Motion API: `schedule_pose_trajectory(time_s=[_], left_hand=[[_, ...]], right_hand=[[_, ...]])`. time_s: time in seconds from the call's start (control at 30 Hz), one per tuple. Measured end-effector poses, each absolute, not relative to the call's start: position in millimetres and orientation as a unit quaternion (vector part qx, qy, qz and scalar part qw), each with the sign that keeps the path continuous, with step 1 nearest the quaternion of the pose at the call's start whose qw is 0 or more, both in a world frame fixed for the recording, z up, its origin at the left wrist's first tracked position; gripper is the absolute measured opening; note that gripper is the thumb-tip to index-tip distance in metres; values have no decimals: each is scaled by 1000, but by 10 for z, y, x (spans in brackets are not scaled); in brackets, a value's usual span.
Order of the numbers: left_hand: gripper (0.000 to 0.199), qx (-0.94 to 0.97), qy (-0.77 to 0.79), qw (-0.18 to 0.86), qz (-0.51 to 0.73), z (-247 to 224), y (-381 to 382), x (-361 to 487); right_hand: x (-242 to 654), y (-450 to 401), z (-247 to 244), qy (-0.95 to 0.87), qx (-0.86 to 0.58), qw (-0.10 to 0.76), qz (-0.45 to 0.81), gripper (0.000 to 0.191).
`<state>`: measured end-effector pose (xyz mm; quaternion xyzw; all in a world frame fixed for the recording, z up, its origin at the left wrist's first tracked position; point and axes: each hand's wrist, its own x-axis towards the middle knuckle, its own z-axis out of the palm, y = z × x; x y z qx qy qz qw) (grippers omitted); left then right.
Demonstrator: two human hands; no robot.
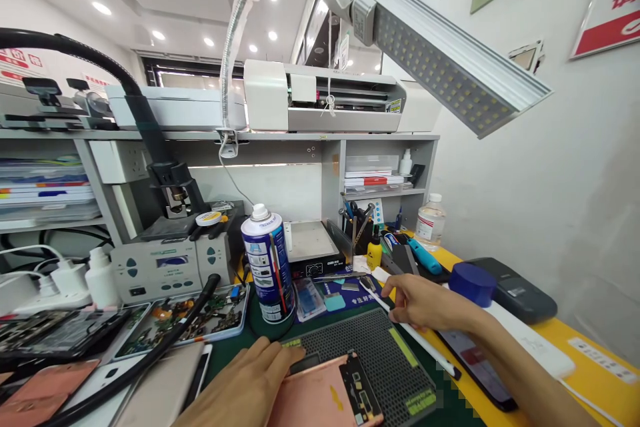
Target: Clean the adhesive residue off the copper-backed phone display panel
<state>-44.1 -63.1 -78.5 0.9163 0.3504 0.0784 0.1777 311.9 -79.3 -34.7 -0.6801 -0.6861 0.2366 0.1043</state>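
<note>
Hands down at the tabletop (553, 333): left hand (250, 373) lies flat, fingers loose and holding nothing, touching the upper left corner of the pink phone (327, 393) on the grey mat (373, 347). Right hand (425, 303) reaches over a white pen (425, 343), grip apparently half curled, near the tweezers (345, 275); blue spray can (267, 263) upright behind.

Glossy metal spray can (267, 263); matt perforated rubber mat (373, 357); smooth pink metal phone housing (320, 397)
</note>
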Motion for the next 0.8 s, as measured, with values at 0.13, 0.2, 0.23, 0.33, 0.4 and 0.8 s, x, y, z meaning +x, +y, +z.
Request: schedule_pose_trajectory(time_s=[0.13,0.2,0.23,0.33,0.4,0.8], left_hand=[[72,914,351,182,88,-793,-647,-454],[69,913,351,187,95,-793,-655,-461],[68,912,351,189,96,-788,-657,-460],[68,912,353,186,93,-761,-655,-439],[70,915,350,181,86,-740,-652,-420],[65,915,356,174,72,-794,-637,-442]], right_hand=[[3128,-791,-361,-675,-685,101,255,35],[3136,-793,-368,-669,-688,95,265,35],[3141,-796,-370,-667,-688,92,270,35],[3152,-811,-365,-666,-688,88,275,36],[3148,-822,-350,-667,-689,89,270,36],[3168,-813,-363,-655,-692,81,292,38]])
